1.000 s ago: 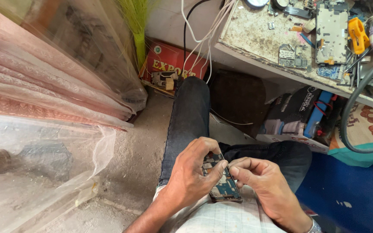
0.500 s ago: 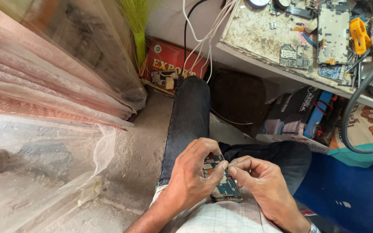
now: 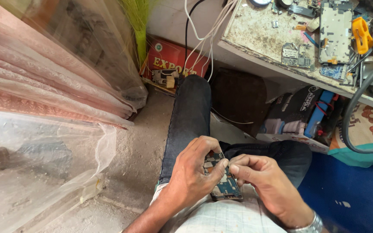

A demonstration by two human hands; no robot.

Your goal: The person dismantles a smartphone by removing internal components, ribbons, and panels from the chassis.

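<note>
Opened phone (image 3: 223,181) mostly covered by left hand (image 3: 193,174) and right hand (image 3: 266,185); grip point unreadable. Above phone, counter (image 3: 260,39) cut by top edge, small parts there too tiny to identify.

Dusty concrete floor (image 3: 139,151), cluttered workbench (image 3: 264,39), plastic sheeting (image 3: 44,129).

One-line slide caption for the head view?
Both hands, left hand and right hand, grip an opened phone over the lap beside a cluttered workbench.
</note>
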